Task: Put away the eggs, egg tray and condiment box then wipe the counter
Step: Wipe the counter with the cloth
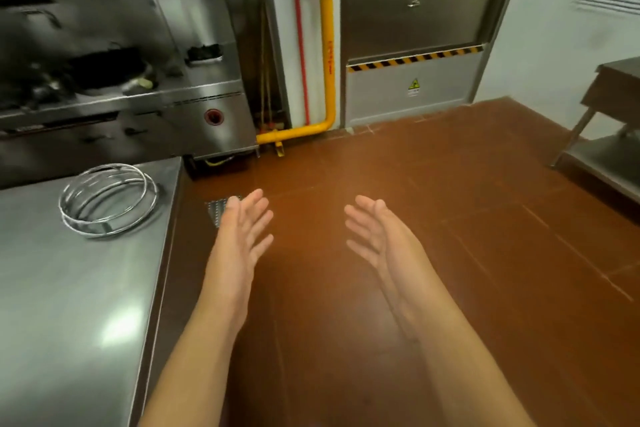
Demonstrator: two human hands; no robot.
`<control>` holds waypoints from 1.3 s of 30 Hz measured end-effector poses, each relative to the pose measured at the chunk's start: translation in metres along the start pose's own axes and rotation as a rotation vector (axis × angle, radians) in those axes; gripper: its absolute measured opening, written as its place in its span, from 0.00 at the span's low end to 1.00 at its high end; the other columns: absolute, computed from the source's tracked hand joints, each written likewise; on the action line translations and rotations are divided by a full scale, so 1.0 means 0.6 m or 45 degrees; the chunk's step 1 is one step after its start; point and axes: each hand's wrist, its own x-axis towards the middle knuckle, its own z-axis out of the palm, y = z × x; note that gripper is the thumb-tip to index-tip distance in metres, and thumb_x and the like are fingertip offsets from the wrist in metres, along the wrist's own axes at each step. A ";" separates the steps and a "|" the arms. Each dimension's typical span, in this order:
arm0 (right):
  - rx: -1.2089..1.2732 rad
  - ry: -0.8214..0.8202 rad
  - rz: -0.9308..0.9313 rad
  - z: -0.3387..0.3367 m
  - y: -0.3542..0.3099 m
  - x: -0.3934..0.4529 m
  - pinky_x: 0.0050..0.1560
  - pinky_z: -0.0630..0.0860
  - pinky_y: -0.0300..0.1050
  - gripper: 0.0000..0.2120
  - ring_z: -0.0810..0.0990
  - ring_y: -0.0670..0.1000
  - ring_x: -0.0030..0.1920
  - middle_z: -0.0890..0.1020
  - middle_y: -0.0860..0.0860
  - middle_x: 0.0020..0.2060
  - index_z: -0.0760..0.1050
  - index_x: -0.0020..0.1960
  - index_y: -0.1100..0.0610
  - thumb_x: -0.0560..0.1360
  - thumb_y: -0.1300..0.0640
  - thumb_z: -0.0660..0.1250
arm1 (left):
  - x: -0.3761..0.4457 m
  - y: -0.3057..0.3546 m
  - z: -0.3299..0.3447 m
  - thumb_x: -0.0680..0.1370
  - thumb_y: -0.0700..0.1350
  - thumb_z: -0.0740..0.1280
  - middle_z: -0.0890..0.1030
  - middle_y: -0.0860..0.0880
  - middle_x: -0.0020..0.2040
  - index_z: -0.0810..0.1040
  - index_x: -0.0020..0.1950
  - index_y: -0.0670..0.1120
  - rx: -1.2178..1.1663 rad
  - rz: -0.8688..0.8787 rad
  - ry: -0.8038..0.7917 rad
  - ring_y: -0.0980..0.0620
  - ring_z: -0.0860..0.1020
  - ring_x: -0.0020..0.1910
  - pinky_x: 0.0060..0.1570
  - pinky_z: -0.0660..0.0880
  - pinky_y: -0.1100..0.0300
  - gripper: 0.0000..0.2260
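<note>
My left hand (242, 229) and my right hand (379, 234) are stretched out in front of me over the brown floor, palms facing each other, fingers straight, holding nothing. A stainless steel counter (69, 305) fills the lower left, just left of my left forearm. On its far part stands a round wire ring stand (107, 204). No eggs, egg tray, condiment box or cloth appear in view.
A steel wok stove (131, 94) with a black wok stands at the back left. A yellow gas pipe (327, 55) runs down the wall beside a steel door (415, 10). A steel table (609, 121) stands at the right. A floor drain grate (216, 213) lies beyond my left hand.
</note>
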 end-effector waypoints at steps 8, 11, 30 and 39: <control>-0.073 -0.168 0.114 0.071 0.030 0.220 0.66 0.75 0.48 0.19 0.78 0.41 0.63 0.81 0.42 0.62 0.72 0.69 0.44 0.81 0.41 0.55 | 0.187 -0.043 -0.067 0.76 0.70 0.51 0.77 0.59 0.69 0.73 0.70 0.61 -0.063 0.006 0.166 0.61 0.74 0.67 0.70 0.68 0.50 0.28; -0.137 -0.174 0.096 0.101 0.011 0.318 0.67 0.74 0.48 0.21 0.77 0.42 0.64 0.80 0.43 0.63 0.70 0.71 0.46 0.82 0.41 0.55 | 0.297 -0.045 -0.080 0.78 0.70 0.50 0.76 0.59 0.69 0.73 0.69 0.62 -0.088 0.019 0.182 0.62 0.74 0.67 0.71 0.67 0.50 0.25; -0.198 -0.313 0.092 0.294 -0.041 0.797 0.70 0.71 0.50 0.22 0.75 0.42 0.67 0.77 0.42 0.67 0.68 0.73 0.44 0.82 0.41 0.52 | 0.749 -0.001 -0.209 0.78 0.66 0.49 0.72 0.55 0.73 0.67 0.76 0.53 -0.094 0.042 0.383 0.59 0.71 0.71 0.75 0.64 0.49 0.30; -0.215 -0.556 0.130 0.380 -0.065 1.108 0.71 0.69 0.53 0.24 0.74 0.46 0.68 0.75 0.47 0.69 0.66 0.75 0.48 0.83 0.42 0.51 | 0.975 0.007 -0.263 0.83 0.62 0.47 0.73 0.57 0.72 0.69 0.72 0.59 -0.030 0.036 0.609 0.60 0.72 0.69 0.74 0.64 0.50 0.21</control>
